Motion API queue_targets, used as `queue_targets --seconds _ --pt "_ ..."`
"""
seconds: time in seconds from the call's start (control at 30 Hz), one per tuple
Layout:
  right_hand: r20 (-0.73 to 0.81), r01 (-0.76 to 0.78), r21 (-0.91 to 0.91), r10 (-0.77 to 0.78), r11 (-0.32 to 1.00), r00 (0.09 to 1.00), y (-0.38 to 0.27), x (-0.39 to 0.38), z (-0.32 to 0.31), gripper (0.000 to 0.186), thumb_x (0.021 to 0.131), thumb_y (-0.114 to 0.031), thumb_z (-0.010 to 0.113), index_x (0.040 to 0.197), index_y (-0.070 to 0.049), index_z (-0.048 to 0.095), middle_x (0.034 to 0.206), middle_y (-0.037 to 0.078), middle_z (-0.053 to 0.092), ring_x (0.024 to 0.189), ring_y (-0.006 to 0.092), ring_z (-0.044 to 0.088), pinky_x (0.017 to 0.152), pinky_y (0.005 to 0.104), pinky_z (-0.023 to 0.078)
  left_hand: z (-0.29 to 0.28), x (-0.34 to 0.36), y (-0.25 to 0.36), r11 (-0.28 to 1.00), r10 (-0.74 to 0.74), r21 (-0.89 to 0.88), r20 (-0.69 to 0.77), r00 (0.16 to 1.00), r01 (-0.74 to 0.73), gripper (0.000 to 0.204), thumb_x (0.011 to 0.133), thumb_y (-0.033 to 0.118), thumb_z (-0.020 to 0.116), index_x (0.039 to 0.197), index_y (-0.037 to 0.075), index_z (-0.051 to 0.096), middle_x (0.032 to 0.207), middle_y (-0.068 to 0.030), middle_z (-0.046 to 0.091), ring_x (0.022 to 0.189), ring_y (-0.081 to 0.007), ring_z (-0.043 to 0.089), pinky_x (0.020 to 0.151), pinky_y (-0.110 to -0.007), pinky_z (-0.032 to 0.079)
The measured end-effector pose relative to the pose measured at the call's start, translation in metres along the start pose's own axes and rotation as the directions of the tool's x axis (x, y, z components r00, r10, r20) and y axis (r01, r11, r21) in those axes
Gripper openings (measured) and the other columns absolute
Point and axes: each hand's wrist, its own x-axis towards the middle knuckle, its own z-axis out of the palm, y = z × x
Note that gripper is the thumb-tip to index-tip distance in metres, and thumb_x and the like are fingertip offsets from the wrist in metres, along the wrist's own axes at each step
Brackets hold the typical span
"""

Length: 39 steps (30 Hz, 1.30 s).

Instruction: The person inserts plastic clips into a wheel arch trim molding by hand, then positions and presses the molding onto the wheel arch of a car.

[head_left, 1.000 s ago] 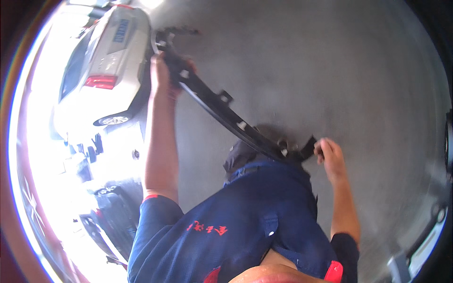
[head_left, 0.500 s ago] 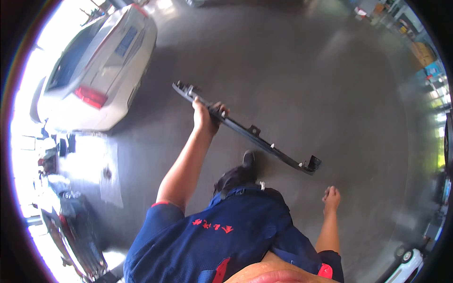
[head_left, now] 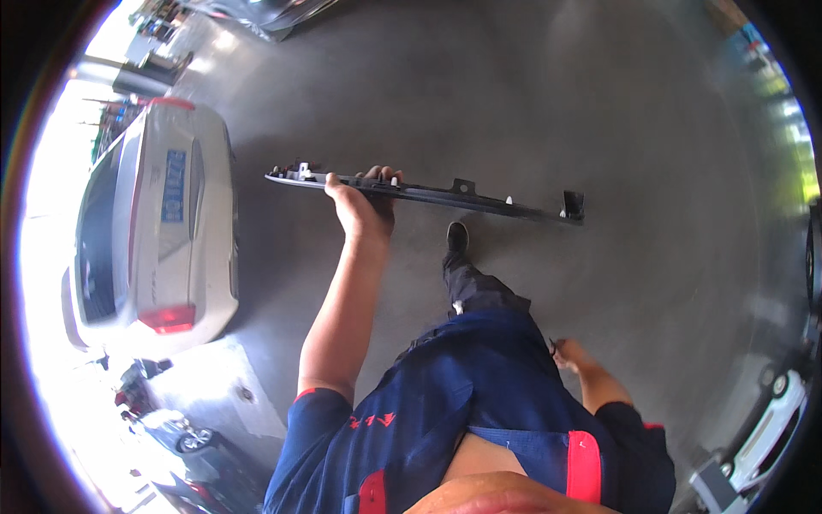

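A long, thin black plastic trim strip (head_left: 488,196) stretches out in front of me, nearly level from left to right. White clips stick up along it, a small tab with a hole rises near its middle, and a square bracket stands at its right end. My left hand (head_left: 364,210) is closed around the strip left of its middle, thumb on the near side and fingertips over the far edge. Low at my right side, my right hand (head_left: 572,354) is curled closed. A small dark bit shows at its fingers, too small to name.
A white car (head_left: 201,248) stands at the left, its rear toward me. Part of a dark car (head_left: 278,15) shows at the far edge, and another white car (head_left: 762,433) at the lower right. My shoe (head_left: 458,236) is on the grey floor (head_left: 479,94) beneath the strip.
The strip has swung from a slant to nearly level, its right end rising in the picture. My right hand has come closer to my body. The view has turned and my leg has stepped forward.
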Motion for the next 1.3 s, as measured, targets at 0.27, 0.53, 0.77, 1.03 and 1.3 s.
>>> queue_targets --seconds 0.27,0.53,0.77,1.03,1.3 --pt "-0.123 0.568 0.029 -0.56 0.823 0.819 -0.327 -0.001 0.048 0.026 0.103 -0.028 0.059 0.106 -0.004 0.069 0.088 0.007 0.07 0.072 0.0154 0.061 0.066 0.0343 0.053 0.096 0.123 0.043 0.992 -0.05 0.123 0.116 0.992 0.036 0.07 0.103 0.059 0.03 0.126 -0.007 0.033 0.102 -0.0193 0.051 0.087 -0.0318 0.059 0.093 -0.055 0.057" --pt "-0.472 0.468 0.121 -0.364 0.875 0.803 -0.394 0.015 0.032 0.015 0.103 -0.018 0.056 0.103 -0.006 0.065 0.082 0.004 0.064 0.068 0.0131 0.057 0.059 0.0305 0.048 0.225 0.259 -0.016 0.956 -0.192 0.236 0.05 0.98 0.175 0.069 0.106 0.059 0.026 0.132 -0.005 0.031 0.104 -0.0193 0.05 0.086 -0.032 0.059 0.089 -0.055 0.058" --pt "-0.297 0.127 0.528 0.042 0.84 0.954 -0.343 0.002 0.091 0.017 0.101 -0.017 0.058 0.086 -0.009 0.059 0.071 0.002 0.058 0.055 0.0107 0.052 0.045 0.0274 0.039 0.349 0.342 -0.094 0.883 -0.363 0.356 0.104 0.926 0.306 0.069 0.106 0.061 0.022 0.122 -0.004 0.039 0.094 -0.0197 0.06 0.083 -0.0336 0.063 0.084 -0.048 0.06" --pt "-0.214 0.059 0.694 0.128 0.717 0.968 -0.452 0.026 0.082 0.015 0.103 -0.017 0.056 0.092 -0.008 0.06 0.071 0.002 0.056 0.055 0.0121 0.051 0.046 0.0281 0.038 0.536 0.395 -0.201 0.594 -0.527 0.771 0.157 0.835 0.23 0.077 0.105 0.064 0.009 0.101 0.005 0.059 0.083 -0.0117 0.071 0.075 -0.0203 0.062 0.061 -0.028 0.046" --pt "-0.431 0.367 0.73 -0.029 0.577 0.902 -0.733 0.065 -0.228 0.02 0.1 -0.014 0.056 0.117 -0.006 0.063 0.08 0.003 0.059 0.06 0.0096 0.05 0.054 0.0256 0.041 0.787 0.494 -0.32 0.771 -0.518 0.503 0.139 0.844 0.39 0.066 0.104 0.062 0.029 0.099 0.0 0.048 0.088 -0.0156 0.059 0.074 -0.0293 0.067 0.059 -0.037 0.055"
